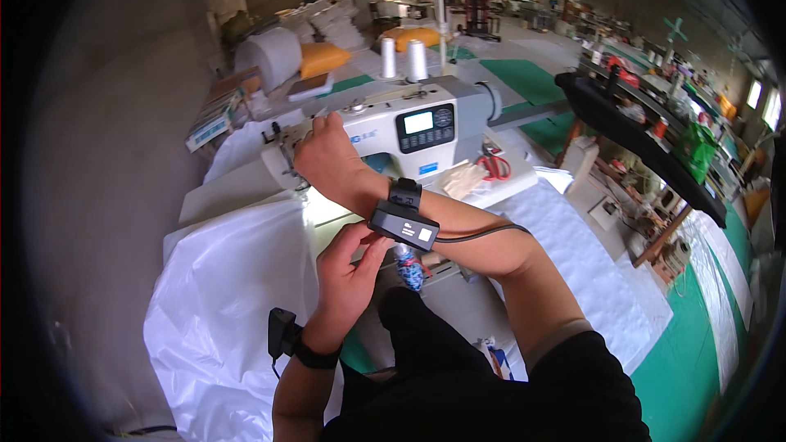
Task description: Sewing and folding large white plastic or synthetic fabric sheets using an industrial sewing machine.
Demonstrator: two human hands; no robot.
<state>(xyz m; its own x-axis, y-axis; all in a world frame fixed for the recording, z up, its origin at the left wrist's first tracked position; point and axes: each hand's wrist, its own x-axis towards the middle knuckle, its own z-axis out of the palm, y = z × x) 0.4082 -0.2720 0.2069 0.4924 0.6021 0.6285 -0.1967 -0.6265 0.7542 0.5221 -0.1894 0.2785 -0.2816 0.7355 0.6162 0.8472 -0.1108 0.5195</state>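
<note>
A white sewing machine (pixel 426 135) stands before me, with a lit control panel on its front. My right hand (pixel 332 160) is at the left end of its head, fingers curled; whatever is in them is hidden. Just below my right wrist is my left hand (pixel 348 266), thumb and fingertips drawn together beside the black box (pixel 403 226) strapped there. I cannot make out what the left fingertips hold. White sheet material (pixel 237 303) spreads over the left of the table and hangs toward me. The needle area is mostly hidden by my right hand.
Red-handled scissors (pixel 494 165) lie on the right of the machine bed beside beige cloth pieces (pixel 463 180). Two white thread cones (pixel 417 61) stand behind the machine. White quilted fabric (pixel 565 262) covers the right side. A long black padded bar (pixel 639 143) juts in at right.
</note>
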